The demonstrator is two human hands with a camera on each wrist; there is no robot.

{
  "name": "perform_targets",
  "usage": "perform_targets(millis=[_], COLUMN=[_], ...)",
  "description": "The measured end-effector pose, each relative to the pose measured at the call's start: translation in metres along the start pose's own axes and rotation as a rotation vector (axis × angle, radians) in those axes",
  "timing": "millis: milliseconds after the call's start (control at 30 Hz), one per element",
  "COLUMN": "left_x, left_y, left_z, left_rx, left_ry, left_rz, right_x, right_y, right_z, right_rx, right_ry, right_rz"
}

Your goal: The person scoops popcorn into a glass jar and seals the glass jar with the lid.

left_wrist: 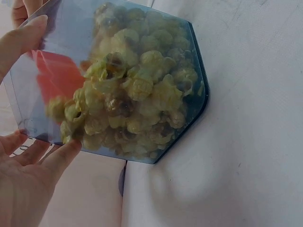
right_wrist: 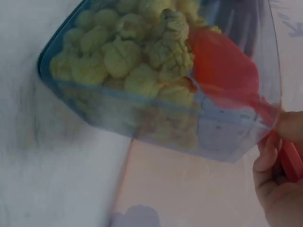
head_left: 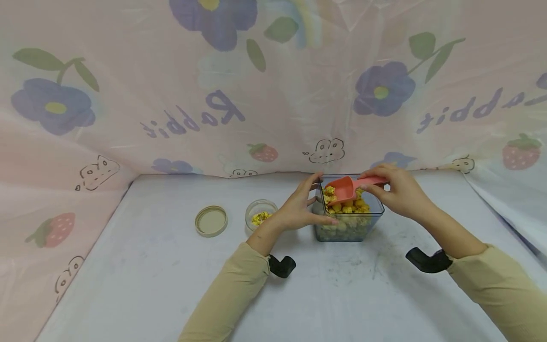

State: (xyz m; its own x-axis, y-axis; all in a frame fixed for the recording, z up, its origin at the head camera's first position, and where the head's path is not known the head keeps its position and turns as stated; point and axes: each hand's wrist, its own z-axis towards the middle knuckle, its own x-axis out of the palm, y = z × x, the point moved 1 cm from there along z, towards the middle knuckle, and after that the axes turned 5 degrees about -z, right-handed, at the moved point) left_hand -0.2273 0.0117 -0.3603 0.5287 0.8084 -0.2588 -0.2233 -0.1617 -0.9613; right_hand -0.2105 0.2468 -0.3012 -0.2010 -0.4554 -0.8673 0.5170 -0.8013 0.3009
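1. Head view: two containers stand on the bench point(head_left: 141, 280). One clear box point(head_left: 342, 232) holds a heap of popcorn point(head_left: 348, 208); one small round jar point(head_left: 249, 214), left of it, holds a little popcorn too. One round lid point(head_left: 211, 222) lies beside the jar. One pink scoop point(head_left: 343, 191) has its bowl in the box's mouth, at the popcorn; the right hand point(head_left: 397, 191) pinches its handle. The left hand point(head_left: 298, 210) grips the box's left side.
2. Left wrist view: the left fingers and thumb clamp the box near its rim, on different walls. The scoop shows through.
3. Right wrist view: the scoop's bowl touches popcorn inside; its handle passes the rim into the right fingers, clamped on it.
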Motion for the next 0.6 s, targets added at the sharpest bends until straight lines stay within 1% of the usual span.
perform_targets(millis=[100, 233, 400, 500, 600], left_x=[0.0, 0.0, 0.0, 0.0, 0.0], left_y=[0.001, 0.001, 0.0, 0.001, 0.001], left_z=[0.0, 0.001, 0.001, 0.001, 0.001], left_rx=[0.0, -0.004, 0.004, 0.006, 0.001], left_ry=[-0.006, -0.01, -0.006, -0.008, -0.01], left_rz=[-0.005, -0.014, -0.01, -0.002, 0.003], right_x=[0.003, 0.005, 0.006, 0.007, 0.009], right_y=[-0.004, -0.012, -0.019, -0.021, -0.023], right_z=[-0.002, -0.006, -0.01, -0.012, -0.014], right_rx=[0.035, 0.082, 0.135, 0.151, 0.167], right_ry=[-0.002, 0.03, 0.066, 0.079, 0.073], right_rz=[0.05, 0.125, 0.194, 0.23, 0.264])
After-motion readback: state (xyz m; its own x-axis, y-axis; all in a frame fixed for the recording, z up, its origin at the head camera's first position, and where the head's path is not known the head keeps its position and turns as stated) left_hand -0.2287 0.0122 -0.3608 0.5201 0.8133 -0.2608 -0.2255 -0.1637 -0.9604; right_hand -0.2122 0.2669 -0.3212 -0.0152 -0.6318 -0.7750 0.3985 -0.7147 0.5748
